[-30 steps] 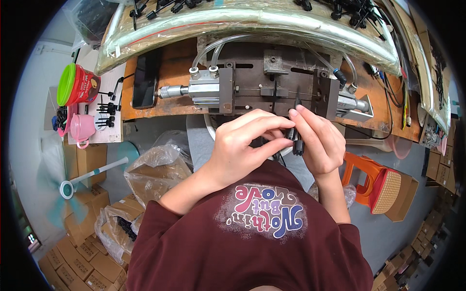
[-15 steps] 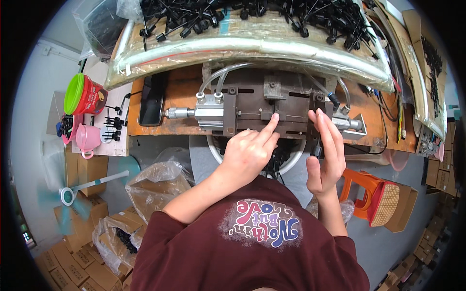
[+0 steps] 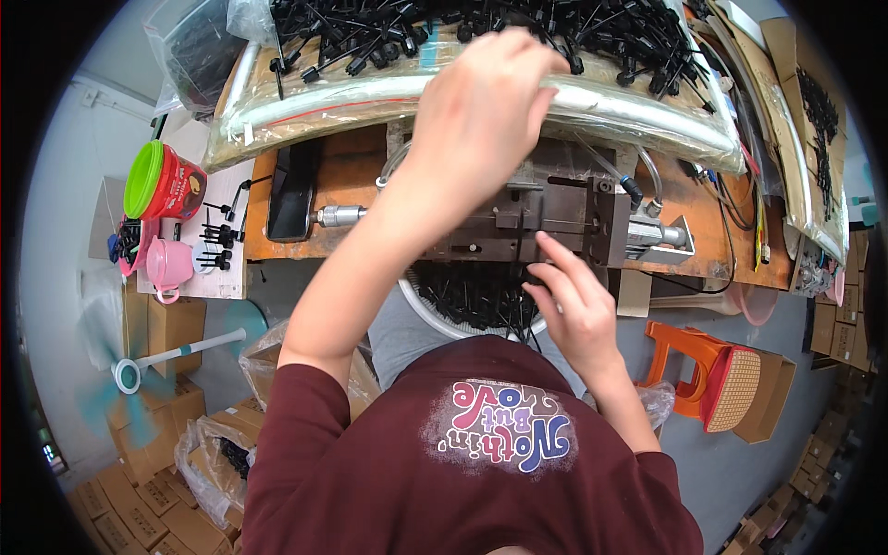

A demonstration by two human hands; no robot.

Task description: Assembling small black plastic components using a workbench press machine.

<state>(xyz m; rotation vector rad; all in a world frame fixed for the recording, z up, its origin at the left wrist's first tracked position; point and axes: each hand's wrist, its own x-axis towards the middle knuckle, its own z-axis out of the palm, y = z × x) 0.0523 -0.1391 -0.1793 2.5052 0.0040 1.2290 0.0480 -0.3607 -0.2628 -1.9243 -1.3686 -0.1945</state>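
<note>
My left hand [image 3: 486, 102] was stretched up to the pile of black plastic parts [image 3: 481, 32] heaped on clear sheeting at the far edge of the worktop [image 3: 347, 176], fingers curled down among them; from this angle I could not tell whether they had closed on a piece. My right hand [image 3: 573, 310] hung lower, fingers spread and holding nothing, its fingertips just below the dark metal press fixture [image 3: 546, 222] bolted to the worktop. Under that hand sat a white basin [image 3: 435, 319] full of more black parts, right against my lap. To my left a black phone [image 3: 291, 190] lay flat on the wood, and beyond it stood a red tub with a green lid [image 3: 162, 180] and a pink cup [image 3: 169, 265]. An orange stool [image 3: 712, 370] stood on the floor to my right.
</note>
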